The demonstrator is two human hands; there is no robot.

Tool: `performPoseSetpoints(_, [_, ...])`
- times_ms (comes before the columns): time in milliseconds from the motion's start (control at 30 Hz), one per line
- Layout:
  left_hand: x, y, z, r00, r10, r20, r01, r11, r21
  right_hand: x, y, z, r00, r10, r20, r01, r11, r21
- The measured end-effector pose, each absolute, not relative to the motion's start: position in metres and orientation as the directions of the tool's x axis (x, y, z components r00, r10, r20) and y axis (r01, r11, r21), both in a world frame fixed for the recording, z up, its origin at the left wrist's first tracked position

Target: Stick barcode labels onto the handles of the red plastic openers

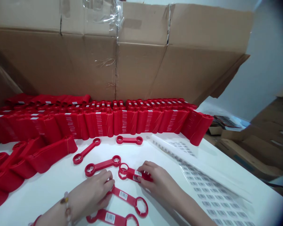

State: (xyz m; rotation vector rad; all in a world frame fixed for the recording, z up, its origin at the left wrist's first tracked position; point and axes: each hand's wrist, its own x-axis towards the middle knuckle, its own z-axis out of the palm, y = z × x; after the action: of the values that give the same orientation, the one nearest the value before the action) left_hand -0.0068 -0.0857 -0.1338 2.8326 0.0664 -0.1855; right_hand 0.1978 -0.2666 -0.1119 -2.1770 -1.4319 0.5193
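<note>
Red plastic wrench (pixel 131 173), light and stiff, best taken by its flat shank: 1 lies over the white table (pixel 47 201), pinched by the right hand (pixel 157 182), fingers closed on its far end. Left hand (pixel 91 194), half-curled, rests on a 2nd wrench (pixel 126 196); grip cannot be told. Barcode labels (pixel 123 195) and the label sheet (pixel 210 196) are too small to read.

Wrenches (pixel 101 165): red, ring-ended. Labels (pixel 109 217): white, black barcode bars. Sheet (pixel 209 194), 3 o'clock: grey barcode rows on white. Cardboard (pixel 122 62), 12 o'clock: brown.
</note>
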Motion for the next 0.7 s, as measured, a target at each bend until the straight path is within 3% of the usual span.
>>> performPoseSetpoints(200, [-0.009, -0.083, -0.138, 0.994, -0.008, -0.112, 0.023, -0.962, 0.273, 0.189, -0.269, -0.116, 0.379, 0.921, -0.091, 0.774, -0.370, -0.515])
performPoseSetpoints(333, [-0.012, -0.077, -0.131, 0.994, 0.016, -0.104, 0.055, -0.926, 0.373, 0.191, -0.276, -0.112, 0.382, 0.922, -0.069, 0.776, -0.360, -0.519])
performPoseSetpoints(433, [-0.002, -0.074, -0.124, 0.999, 0.032, -0.006, 0.032, -0.907, 0.421, 0.203, -0.282, -0.106, 0.424, 0.906, -0.019, 0.770, -0.371, -0.520])
performPoseSetpoints(533, [0.020, -0.077, -0.123, 0.995, 0.012, 0.096, -0.026, -0.922, 0.386, 0.216, -0.286, -0.100, 0.479, 0.878, 0.014, 0.755, -0.403, -0.517])
performPoseSetpoints(700, [0.053, -0.084, -0.136, 0.990, -0.014, 0.142, -0.067, -0.923, 0.378, 0.218, -0.297, -0.095, 0.502, 0.865, -0.019, 0.719, -0.429, -0.547])
